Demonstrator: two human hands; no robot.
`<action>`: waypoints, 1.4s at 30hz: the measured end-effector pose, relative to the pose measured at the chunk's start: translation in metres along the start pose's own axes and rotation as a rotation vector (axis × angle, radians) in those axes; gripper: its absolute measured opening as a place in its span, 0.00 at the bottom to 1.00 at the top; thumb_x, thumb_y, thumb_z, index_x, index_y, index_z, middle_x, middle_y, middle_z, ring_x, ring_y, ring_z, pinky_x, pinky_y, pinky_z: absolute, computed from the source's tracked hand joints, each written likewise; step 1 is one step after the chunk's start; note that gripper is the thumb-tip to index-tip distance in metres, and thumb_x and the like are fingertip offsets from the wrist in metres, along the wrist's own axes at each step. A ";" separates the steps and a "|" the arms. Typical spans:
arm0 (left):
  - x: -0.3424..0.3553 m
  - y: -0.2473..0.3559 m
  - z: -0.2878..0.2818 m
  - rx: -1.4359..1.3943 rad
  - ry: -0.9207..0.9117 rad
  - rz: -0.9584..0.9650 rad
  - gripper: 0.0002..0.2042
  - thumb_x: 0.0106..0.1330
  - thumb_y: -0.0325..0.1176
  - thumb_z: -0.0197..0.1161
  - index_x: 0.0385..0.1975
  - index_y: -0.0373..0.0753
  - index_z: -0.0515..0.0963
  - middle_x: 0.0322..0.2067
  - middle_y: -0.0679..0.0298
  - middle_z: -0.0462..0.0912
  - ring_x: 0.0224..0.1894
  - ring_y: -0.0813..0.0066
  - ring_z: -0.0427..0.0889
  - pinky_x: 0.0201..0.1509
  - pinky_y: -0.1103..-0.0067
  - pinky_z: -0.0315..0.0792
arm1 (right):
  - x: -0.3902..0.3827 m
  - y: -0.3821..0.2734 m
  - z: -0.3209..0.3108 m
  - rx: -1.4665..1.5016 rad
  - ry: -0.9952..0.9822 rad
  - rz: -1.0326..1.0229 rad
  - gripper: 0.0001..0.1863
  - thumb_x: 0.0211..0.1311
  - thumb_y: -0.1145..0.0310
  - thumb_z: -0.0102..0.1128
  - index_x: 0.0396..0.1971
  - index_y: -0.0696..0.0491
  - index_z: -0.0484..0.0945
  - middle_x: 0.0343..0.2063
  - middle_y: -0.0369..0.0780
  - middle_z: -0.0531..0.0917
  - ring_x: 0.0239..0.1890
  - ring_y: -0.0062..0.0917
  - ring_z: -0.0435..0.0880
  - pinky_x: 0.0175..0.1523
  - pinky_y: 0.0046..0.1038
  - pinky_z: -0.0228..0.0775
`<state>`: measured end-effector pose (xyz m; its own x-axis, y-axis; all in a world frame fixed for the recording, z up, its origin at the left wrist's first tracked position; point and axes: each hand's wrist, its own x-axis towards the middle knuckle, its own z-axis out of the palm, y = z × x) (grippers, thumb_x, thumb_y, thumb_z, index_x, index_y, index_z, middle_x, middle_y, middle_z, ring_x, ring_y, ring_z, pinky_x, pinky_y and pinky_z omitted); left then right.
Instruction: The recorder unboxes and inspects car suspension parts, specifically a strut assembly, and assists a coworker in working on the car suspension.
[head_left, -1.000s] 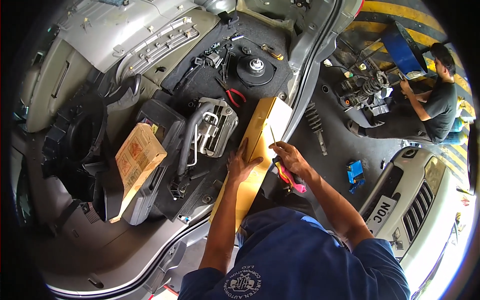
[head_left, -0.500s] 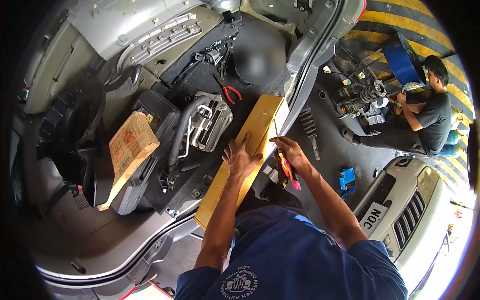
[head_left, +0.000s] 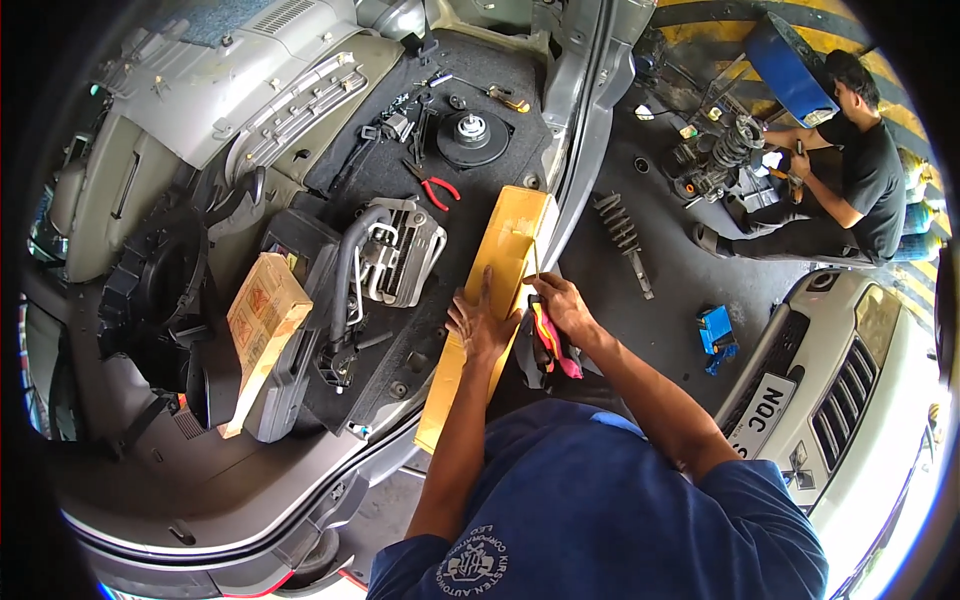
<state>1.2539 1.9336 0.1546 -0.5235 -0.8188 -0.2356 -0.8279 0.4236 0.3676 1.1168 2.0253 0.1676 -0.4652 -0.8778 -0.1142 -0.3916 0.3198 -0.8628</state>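
My left hand (head_left: pixel 482 322) lies on a long yellow cardboard box (head_left: pixel 510 225) at the car's rear sill, fingers spread over its upper face. My right hand (head_left: pixel 558 302), at the box's right side, is closed on a thin metal tool (head_left: pixel 536 258) whose shaft points up along the box's edge, its tip against the cardboard. Below that hand hangs a pink, yellow and black bundle (head_left: pixel 560 355), too jumbled to name. Just left of the box are a metal cooler part with pipes (head_left: pixel 405 260) and red-handled pliers (head_left: pixel 435 192).
The cargo floor holds a black disc mount (head_left: pixel 465 145), several tools, a black case (head_left: pixel 290 390) and torn cardboard (head_left: pixel 262 320). Right, a co-worker (head_left: pixel 865 190) sits by a strut assembly (head_left: pixel 730 150) and blue drum (head_left: pixel 785 70); a loose spring strut (head_left: pixel 625 245) and white car (head_left: pixel 835 410) are nearby.
My hands stay at the box, the tool still upright at its edge. The co-worker's hands have shifted, now gripping a tool beside the strut. The view has moved slightly.
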 end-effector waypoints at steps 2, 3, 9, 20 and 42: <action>-0.001 -0.004 0.003 0.015 0.025 0.008 0.51 0.46 0.54 0.73 0.70 0.72 0.47 0.61 0.40 0.56 0.60 0.38 0.60 0.61 0.48 0.56 | -0.002 -0.004 0.001 0.153 -0.033 0.153 0.15 0.60 0.77 0.52 0.47 0.56 0.78 0.45 0.51 0.80 0.44 0.46 0.82 0.49 0.36 0.77; -0.002 -0.006 0.005 0.029 0.049 0.016 0.51 0.46 0.53 0.72 0.70 0.72 0.46 0.61 0.40 0.55 0.61 0.38 0.60 0.61 0.48 0.55 | -0.003 -0.006 0.002 0.153 -0.031 0.152 0.15 0.60 0.77 0.52 0.47 0.56 0.78 0.45 0.51 0.80 0.44 0.46 0.82 0.49 0.36 0.77; -0.002 -0.002 0.004 -0.009 -0.013 -0.023 0.51 0.47 0.54 0.71 0.71 0.73 0.44 0.62 0.40 0.55 0.61 0.37 0.59 0.61 0.47 0.56 | -0.007 -0.001 0.004 -0.095 -0.012 -0.076 0.15 0.57 0.77 0.54 0.45 0.55 0.79 0.43 0.50 0.81 0.43 0.46 0.82 0.50 0.36 0.76; 0.000 0.000 0.002 0.037 -0.074 0.000 0.52 0.48 0.55 0.71 0.71 0.70 0.42 0.62 0.39 0.53 0.61 0.39 0.58 0.60 0.51 0.56 | 0.014 0.012 0.022 0.128 0.066 0.161 0.15 0.59 0.78 0.52 0.45 0.54 0.79 0.38 0.48 0.82 0.38 0.39 0.85 0.43 0.33 0.78; 0.004 -0.002 -0.008 -0.012 -0.132 0.000 0.54 0.49 0.56 0.70 0.72 0.70 0.36 0.64 0.36 0.50 0.61 0.37 0.59 0.60 0.48 0.56 | -0.015 -0.012 0.011 -0.159 0.104 -0.022 0.16 0.61 0.74 0.47 0.45 0.58 0.80 0.41 0.48 0.82 0.33 0.32 0.83 0.43 0.28 0.76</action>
<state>1.2545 1.9262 0.1600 -0.5458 -0.7606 -0.3517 -0.8261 0.4180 0.3780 1.1375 2.0309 0.1744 -0.5314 -0.8463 -0.0375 -0.5190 0.3602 -0.7752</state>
